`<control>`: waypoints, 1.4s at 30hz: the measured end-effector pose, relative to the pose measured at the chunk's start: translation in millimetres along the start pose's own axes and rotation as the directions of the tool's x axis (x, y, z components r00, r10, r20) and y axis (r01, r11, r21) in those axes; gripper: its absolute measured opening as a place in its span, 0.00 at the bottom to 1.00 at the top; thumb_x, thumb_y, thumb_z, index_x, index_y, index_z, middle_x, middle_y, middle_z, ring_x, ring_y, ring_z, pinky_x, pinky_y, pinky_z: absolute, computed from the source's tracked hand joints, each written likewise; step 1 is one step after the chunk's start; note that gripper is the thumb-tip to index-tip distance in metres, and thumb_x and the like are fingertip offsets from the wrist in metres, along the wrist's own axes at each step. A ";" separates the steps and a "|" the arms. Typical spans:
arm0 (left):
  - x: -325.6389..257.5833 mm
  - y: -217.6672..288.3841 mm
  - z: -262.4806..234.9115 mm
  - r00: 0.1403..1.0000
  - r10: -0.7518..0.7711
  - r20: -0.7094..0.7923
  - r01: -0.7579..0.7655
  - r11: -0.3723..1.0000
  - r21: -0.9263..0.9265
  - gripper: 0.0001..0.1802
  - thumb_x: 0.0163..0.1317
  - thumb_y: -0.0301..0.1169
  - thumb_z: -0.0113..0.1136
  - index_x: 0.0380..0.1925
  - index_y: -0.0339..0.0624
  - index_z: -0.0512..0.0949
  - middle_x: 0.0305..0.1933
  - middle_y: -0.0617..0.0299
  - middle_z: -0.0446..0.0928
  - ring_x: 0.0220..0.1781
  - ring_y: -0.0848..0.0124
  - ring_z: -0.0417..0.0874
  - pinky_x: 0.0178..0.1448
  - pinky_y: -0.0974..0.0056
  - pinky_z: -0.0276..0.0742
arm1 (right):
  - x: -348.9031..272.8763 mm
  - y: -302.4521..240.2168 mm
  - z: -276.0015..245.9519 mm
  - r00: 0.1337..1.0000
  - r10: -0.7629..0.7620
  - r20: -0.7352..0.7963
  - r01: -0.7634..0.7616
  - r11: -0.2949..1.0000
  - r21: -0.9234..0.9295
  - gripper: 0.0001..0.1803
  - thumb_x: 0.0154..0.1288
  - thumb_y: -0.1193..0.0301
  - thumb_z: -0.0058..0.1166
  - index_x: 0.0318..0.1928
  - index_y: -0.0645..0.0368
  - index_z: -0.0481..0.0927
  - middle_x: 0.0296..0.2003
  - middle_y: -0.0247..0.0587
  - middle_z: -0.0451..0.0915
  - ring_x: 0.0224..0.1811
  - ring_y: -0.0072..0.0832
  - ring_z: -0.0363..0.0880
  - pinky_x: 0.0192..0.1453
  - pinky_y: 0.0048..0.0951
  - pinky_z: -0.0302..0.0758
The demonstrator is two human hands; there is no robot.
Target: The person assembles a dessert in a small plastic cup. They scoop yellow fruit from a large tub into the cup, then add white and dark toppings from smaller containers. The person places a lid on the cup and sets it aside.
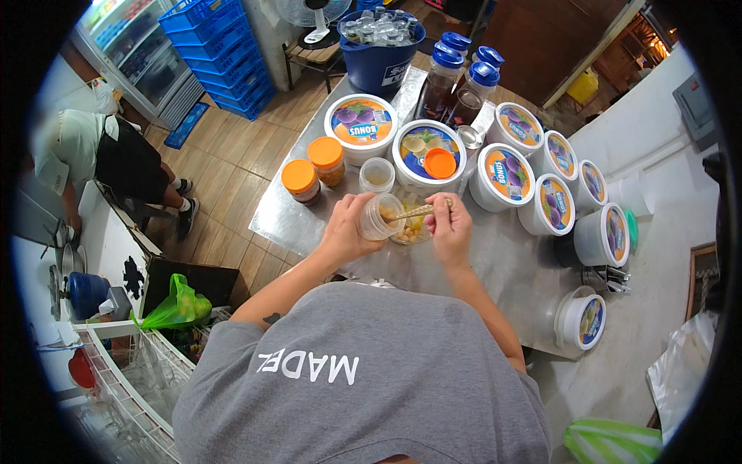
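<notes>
"While the left hand (pixel 345 228) curls its fingers part-way round a clear jar (pixel 373 223), the right hand (pixel 450 224) pinches a spoon (pixel 421 210) by its handle, thumb and fingers closed, above a steel table (pixel 495 255), as seen from my distant post."

"Where exactly is the jar?"

"In the left hand's grasp, raised beside a bowl (pixel 421 238) of yellowish pieces that sits between the two hands. Just beyond the left hand I see a second jar (pixel 377 175); beyond both hands, a white tub (pixel 410 164) with an orange lid (pixel 440 163) lying on top."

"How would you manage the spooning?"

"In my judgement, hold the jar low and close to the bowl, so any drip lands inside. I would steady its wall without squeezing, keep a loaded spoon level, and turn it only when well within the mouth. Small loads should spill less."

"And which way do they point?"

"The spoon's long axis runs from the right hand across toward the left, dipping slightly toward the wearer's body; its far end lies at the jar's mouth, how deep I cannot tell. The jar leans, its mouth apparently upward and toward the right hand, its base toward the left palm."
</notes>
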State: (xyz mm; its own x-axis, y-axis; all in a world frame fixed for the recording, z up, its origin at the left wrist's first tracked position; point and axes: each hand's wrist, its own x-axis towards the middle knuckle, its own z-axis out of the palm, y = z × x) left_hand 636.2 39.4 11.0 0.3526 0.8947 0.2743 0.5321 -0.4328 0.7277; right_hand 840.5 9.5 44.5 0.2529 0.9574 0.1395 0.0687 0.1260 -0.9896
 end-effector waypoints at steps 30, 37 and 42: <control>-26.9 -49.6 -26.8 0.943 -0.292 -0.161 0.187 0.862 -0.470 0.44 0.43 0.33 0.81 0.59 0.38 0.66 0.59 0.57 0.74 0.61 0.68 0.76 0.67 0.61 0.71 | -7.2 -11.9 -59.8 0.777 -0.584 0.237 0.611 0.606 -0.509 0.03 0.68 0.78 0.54 0.41 0.61 0.79 0.30 0.39 0.79 0.27 0.31 0.75 0.31 0.29 0.72; -51.6 -78.1 -27.9 0.902 -0.310 -0.300 0.196 0.914 -0.354 0.46 0.43 0.33 0.81 0.61 0.38 0.65 0.58 0.57 0.74 0.61 0.67 0.76 0.67 0.61 0.72 | -11.6 -19.5 -53.4 0.794 -0.570 0.210 0.588 0.635 -0.501 0.03 0.66 0.80 0.54 0.40 0.62 0.79 0.30 0.43 0.79 0.29 0.36 0.76 0.33 0.30 0.72; -77.3 -108.0 -21.0 0.874 -0.227 -0.430 0.248 0.969 -0.008 0.46 0.43 0.34 0.82 0.60 0.37 0.65 0.57 0.54 0.74 0.60 0.65 0.77 0.64 0.60 0.73 | -10.0 -25.6 -46.9 0.852 -0.515 0.089 0.480 0.704 -0.523 0.05 0.72 0.77 0.49 0.41 0.63 0.79 0.31 0.40 0.80 0.26 0.25 0.77 0.32 0.25 0.73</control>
State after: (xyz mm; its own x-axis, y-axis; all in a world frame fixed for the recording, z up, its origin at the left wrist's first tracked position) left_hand 535.3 19.3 -75.6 -0.1443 0.9276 0.3446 0.5970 -0.1961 0.7779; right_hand 881.5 -15.5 70.0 0.0941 0.7743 0.6257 0.6747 0.4126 -0.6120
